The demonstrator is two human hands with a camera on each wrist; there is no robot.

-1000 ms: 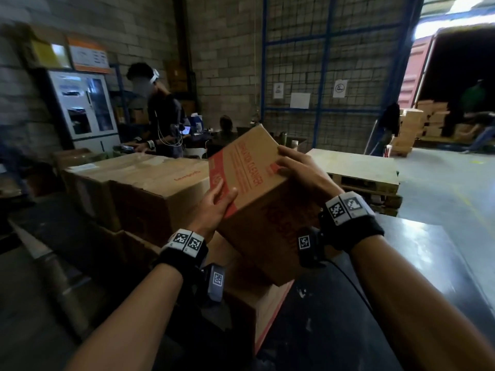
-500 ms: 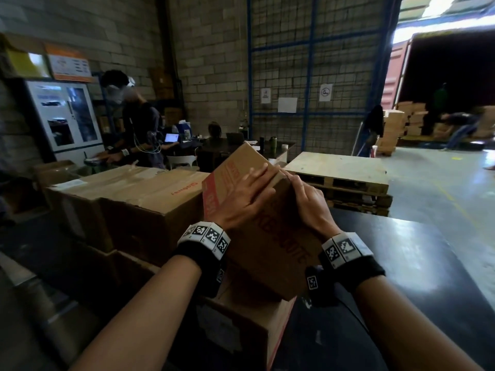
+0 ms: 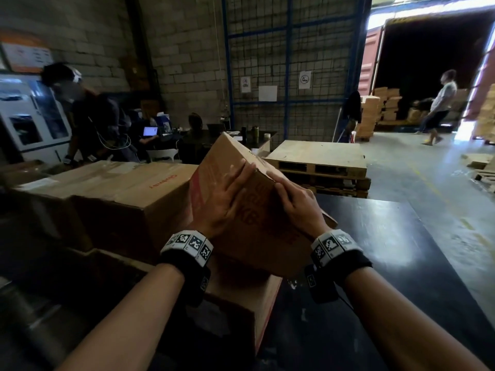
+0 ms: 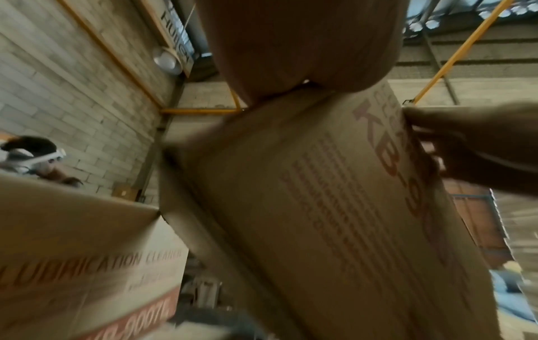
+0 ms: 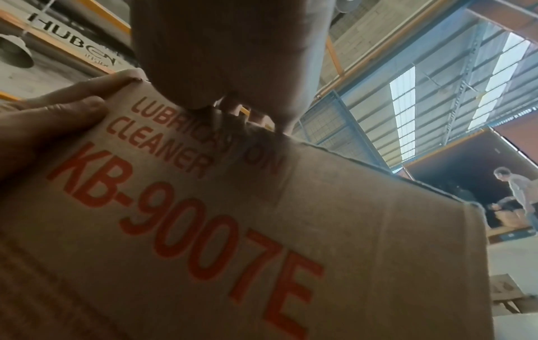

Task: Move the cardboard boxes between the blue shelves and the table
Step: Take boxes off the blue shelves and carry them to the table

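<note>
I hold a tilted cardboard box (image 3: 267,236) printed "LUBRICATION CLEANER KB-900TE" (image 5: 262,253) in front of me. Its lower end rests on a second box (image 3: 235,311) of the same kind on the black table (image 3: 388,250). My left hand (image 3: 227,199) lies flat on the near face, its straight fingers (image 5: 52,122) reaching the upper edge. My right hand (image 3: 294,207) sits beside it with its fingers (image 4: 471,142) curled over the box's upper right edge. The box (image 4: 320,207) fills both wrist views, so its underside is hidden.
Large cardboard boxes (image 3: 134,194) stand in a row on the left, touching the tilted box. A wooden pallet stack (image 3: 316,159) lies beyond the table. A person (image 3: 88,116) bends at the far left and another (image 3: 439,108) walks by the open container. Blue wire-mesh racking (image 3: 289,62) lines the back wall.
My left hand moved from the box's left side up onto its near face beside my right hand. The box has tipped further over and sits lower on the box beneath.
</note>
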